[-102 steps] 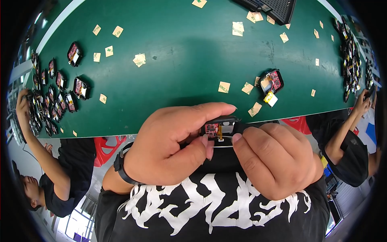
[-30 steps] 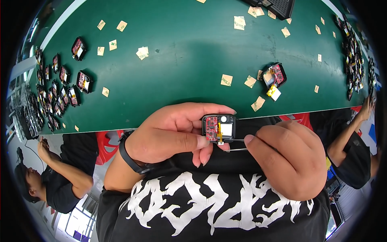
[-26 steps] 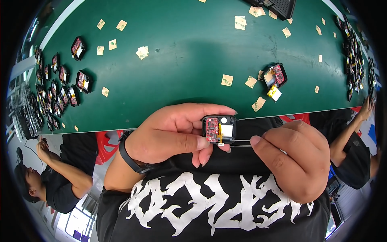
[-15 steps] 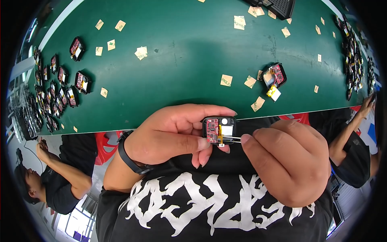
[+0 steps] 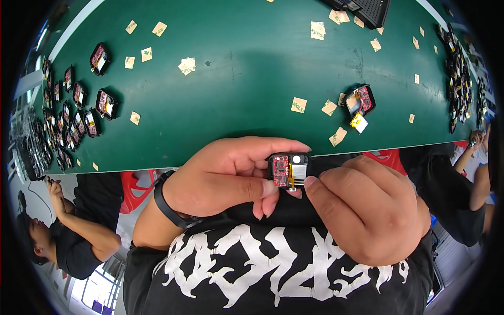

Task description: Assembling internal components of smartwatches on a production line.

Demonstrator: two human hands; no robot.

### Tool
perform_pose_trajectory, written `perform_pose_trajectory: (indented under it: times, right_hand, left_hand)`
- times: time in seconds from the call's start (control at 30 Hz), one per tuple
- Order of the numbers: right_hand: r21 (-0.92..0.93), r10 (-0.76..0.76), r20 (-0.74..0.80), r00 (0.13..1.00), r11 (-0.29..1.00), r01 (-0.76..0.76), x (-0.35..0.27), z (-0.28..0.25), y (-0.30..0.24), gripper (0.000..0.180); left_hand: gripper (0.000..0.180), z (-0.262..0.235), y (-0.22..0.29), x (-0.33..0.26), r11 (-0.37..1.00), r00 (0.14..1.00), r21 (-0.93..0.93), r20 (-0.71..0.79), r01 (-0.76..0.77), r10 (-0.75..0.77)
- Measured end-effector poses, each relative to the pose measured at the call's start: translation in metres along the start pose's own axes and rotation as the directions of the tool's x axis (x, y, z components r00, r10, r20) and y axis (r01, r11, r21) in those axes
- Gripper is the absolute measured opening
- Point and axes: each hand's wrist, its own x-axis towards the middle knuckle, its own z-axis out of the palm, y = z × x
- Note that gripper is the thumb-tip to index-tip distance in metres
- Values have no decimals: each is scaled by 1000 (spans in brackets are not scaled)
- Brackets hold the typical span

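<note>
My left hand (image 5: 223, 176) grips a small black electronics housing (image 5: 271, 167) just off the table's near edge, thumb on its lower left corner and fingers behind it. Inside it show a red circuit board (image 5: 281, 170), a silver battery pack (image 5: 300, 171), a white round dot (image 5: 296, 159) and a yellow flex strip (image 5: 291, 176). Pinched in my right hand (image 5: 370, 212) is a pair of metal tweezers (image 5: 300, 183); only the tips show, at the housing's lower edge by the flex strip. Whether the tips clasp anything is too small to tell.
Another opened housing (image 5: 361, 100) lies on the green table (image 5: 247, 94), its battery hanging out. Paper squares (image 5: 299, 105) are scattered around. Many similar housings (image 5: 91, 123) cluster at left, more (image 5: 461, 79) at right. A black tray (image 5: 370, 13) stands at the back. People sit on both sides.
My right hand has come left, closer to the housing, so less of the tweezers shows. The left hand still holds the housing. The person at right has moved their arm.
</note>
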Motion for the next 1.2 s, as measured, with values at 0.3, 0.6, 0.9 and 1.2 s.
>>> perform_pose_trajectory:
  times: [0.3,0.6,0.9,1.2]
  right_hand:
    - [50,-2,97,995,999,-3,2,-7,4,26]
    - [14,-37,243,969,999,35,7,-12,2,28]
    - [14,-84,257,963,996,83,7,-17,4,31]
    - [-1,-143,268,953,989,149,9,-16,5,21]
  left_hand:
    - [57,2,0,3,1000,1000,27,15,-4,4]
    - [56,3,0,1,997,999,68,-34,26,-24]
    - [55,3,-3,2,995,1000,102,-19,-7,8]
    - [57,-1,0,3,999,999,-29,28,16,-16]
